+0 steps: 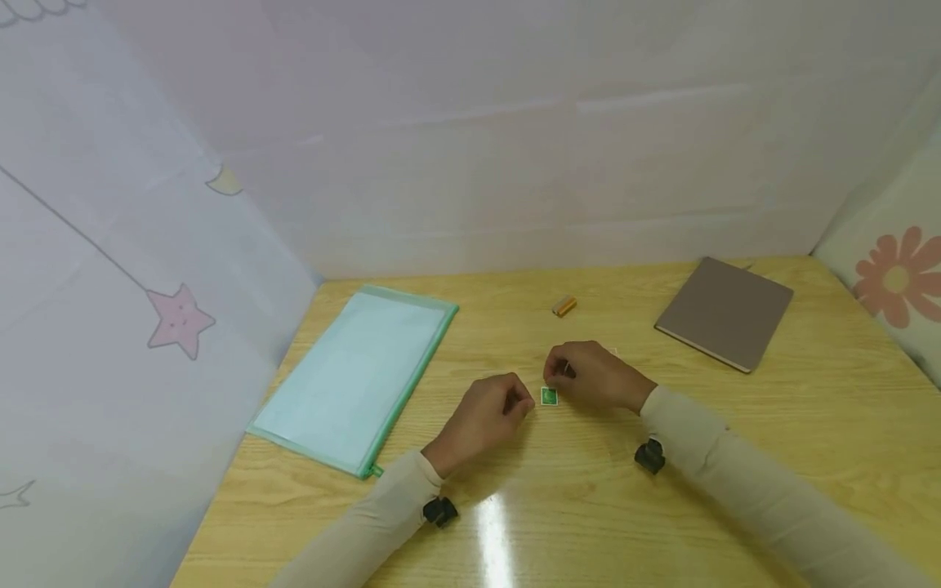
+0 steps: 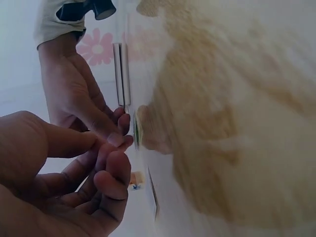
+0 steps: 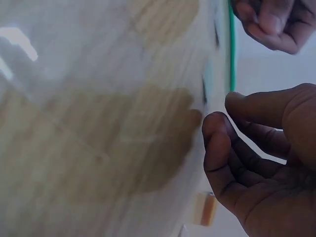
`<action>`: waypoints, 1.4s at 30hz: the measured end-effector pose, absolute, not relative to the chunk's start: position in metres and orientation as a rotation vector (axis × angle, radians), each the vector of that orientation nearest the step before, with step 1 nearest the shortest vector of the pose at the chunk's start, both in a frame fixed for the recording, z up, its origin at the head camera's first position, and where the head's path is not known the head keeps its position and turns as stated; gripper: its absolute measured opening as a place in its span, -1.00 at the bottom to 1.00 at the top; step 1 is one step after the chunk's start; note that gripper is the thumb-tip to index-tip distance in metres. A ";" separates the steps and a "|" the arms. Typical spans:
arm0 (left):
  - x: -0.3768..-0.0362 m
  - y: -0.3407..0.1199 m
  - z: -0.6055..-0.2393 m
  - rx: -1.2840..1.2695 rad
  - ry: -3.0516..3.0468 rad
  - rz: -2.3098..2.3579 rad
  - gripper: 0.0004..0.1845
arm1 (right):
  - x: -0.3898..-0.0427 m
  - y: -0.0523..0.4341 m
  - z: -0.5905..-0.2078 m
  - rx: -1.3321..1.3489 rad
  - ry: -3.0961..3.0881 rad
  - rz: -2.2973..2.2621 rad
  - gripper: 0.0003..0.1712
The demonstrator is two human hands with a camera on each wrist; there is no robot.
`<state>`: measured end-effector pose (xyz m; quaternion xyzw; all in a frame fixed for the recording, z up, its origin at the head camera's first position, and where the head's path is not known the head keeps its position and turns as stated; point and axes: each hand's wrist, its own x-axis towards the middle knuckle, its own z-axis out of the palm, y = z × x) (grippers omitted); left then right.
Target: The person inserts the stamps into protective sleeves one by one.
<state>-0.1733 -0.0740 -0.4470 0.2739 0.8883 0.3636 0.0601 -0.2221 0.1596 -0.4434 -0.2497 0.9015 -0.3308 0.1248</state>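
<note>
A small green-and-white square card [image 1: 549, 397] lies on the wooden table [image 1: 559, 506] between my two hands. My right hand [image 1: 559, 374] hovers just behind it with curled fingers. In the left wrist view its fingertips [image 2: 118, 134] touch the card's edge [image 2: 136, 127], and in the right wrist view thumb and forefinger [image 3: 217, 128] stand apart with nothing between them. My left hand [image 1: 524, 404] sits just left of the card, fingers loosely curled, thumb [image 2: 74, 140] stretched toward the right fingertips, holding nothing.
A mint zip pouch [image 1: 356, 376] lies at the left, and its green edge [image 3: 231, 54] shows in the right wrist view. A small orange item [image 1: 564, 306] sits behind the hands. A brown notebook [image 1: 724, 313] lies at the back right. Fabric walls enclose the table.
</note>
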 end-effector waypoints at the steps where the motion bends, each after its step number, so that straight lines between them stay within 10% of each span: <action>1: -0.173 -0.073 -0.447 0.842 2.685 1.076 -0.93 | -0.223 0.163 -0.440 -0.723 2.639 -0.960 -0.94; 23: -0.149 -0.016 -0.444 1.871 2.487 -0.003 -0.39 | -0.242 0.231 -0.437 -0.566 2.791 -0.694 -0.62; 37: -0.146 -0.007 -0.448 1.930 2.429 0.118 -0.93 | -0.243 0.231 -0.447 -0.504 2.788 -0.695 -0.64; 42: -0.146 -0.008 -0.448 1.849 2.458 0.171 -0.77 | -0.242 0.231 -0.447 -0.490 2.792 -0.713 -0.71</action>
